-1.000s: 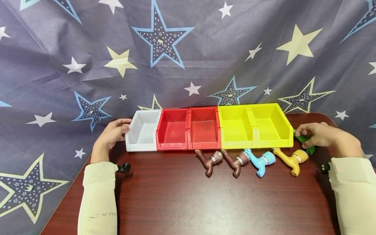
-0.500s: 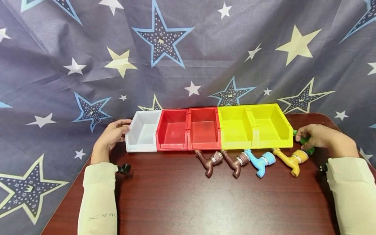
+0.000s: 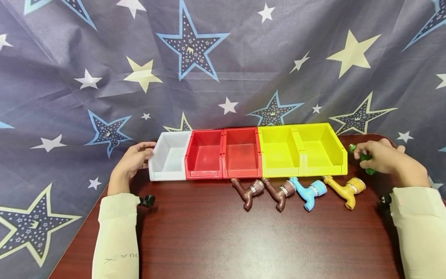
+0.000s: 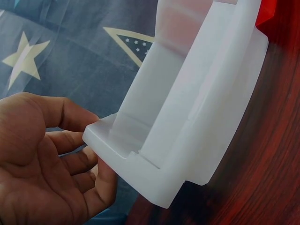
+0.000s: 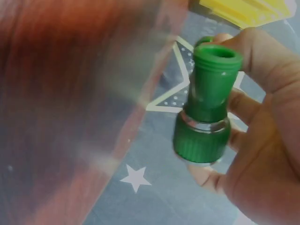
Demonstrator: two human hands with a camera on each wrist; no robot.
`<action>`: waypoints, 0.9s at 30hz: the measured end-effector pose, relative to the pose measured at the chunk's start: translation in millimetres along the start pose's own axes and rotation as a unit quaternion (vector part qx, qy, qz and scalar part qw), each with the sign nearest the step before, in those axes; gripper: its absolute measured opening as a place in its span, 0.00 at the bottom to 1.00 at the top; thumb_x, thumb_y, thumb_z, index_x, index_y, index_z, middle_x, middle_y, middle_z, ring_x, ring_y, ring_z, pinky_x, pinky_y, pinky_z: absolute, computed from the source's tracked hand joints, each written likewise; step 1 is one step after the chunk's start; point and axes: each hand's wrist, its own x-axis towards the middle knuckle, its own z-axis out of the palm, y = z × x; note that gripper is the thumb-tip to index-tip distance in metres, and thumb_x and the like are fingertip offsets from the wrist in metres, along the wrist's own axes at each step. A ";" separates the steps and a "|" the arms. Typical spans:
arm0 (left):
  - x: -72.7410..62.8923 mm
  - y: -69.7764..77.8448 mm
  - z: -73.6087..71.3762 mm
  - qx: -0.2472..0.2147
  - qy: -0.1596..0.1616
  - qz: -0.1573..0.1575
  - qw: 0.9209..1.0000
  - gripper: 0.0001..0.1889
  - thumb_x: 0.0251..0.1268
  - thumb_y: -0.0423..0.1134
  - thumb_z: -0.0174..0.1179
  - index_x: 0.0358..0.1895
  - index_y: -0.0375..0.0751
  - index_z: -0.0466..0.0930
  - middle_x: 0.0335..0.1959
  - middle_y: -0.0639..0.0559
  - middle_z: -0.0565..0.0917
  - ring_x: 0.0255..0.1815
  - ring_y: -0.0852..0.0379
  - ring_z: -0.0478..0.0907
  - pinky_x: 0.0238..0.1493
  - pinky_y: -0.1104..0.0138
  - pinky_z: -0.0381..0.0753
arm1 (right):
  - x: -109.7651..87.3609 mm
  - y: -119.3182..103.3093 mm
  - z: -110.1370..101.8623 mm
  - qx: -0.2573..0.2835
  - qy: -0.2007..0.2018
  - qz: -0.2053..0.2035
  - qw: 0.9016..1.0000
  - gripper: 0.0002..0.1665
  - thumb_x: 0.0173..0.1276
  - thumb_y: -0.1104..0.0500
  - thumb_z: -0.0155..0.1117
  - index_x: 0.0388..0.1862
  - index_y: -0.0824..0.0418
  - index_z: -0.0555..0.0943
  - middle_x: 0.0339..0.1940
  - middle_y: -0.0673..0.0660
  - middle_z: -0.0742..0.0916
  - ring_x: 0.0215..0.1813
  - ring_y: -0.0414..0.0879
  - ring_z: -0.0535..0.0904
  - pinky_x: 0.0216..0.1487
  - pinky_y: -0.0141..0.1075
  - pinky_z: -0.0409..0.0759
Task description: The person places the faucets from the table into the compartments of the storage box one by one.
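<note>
My left hand (image 3: 134, 159) touches the outer left side of the white bin (image 3: 170, 173), its fingers loosely bent. The left wrist view shows the fingertips at a lower corner of that white bin (image 4: 187, 117), with some fingers partly hidden behind it. Right of the bin row, my right hand (image 3: 385, 157) holds a green tap (image 3: 367, 157), mostly covered by the fingers in the head view. Seen from the right wrist, the green tap (image 5: 213, 89) has a round open mouth, a silvery ring and a ribbed end, with the fingers behind it.
Two red bins (image 3: 205, 173) and two yellow bins (image 3: 281, 171) continue the row beside the white one. In front lie two brown taps (image 3: 248, 192), a blue tap (image 3: 310, 192) and a yellow tap (image 3: 346, 190) on the dark wooden table (image 3: 244, 240). A star-patterned cloth (image 3: 226, 85) hangs behind.
My right hand has shifted slightly right and back, carrying the green tap away from the end yellow bin and turning it a little. The left hand and bins have not visibly moved.
</note>
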 end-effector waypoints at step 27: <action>2.7 -1.9 -1.1 -0.002 -0.004 -0.003 1.000 0.28 0.78 0.34 0.47 0.78 0.36 0.60 0.66 0.33 0.71 0.44 0.57 0.80 0.43 0.63 0.83 | -11.9 -44.9 -28.1 -0.034 0.108 -0.038 0.993 0.13 0.67 0.65 0.65 0.50 0.57 0.80 0.47 0.64 0.80 0.57 0.74 0.60 0.44 0.78 0.50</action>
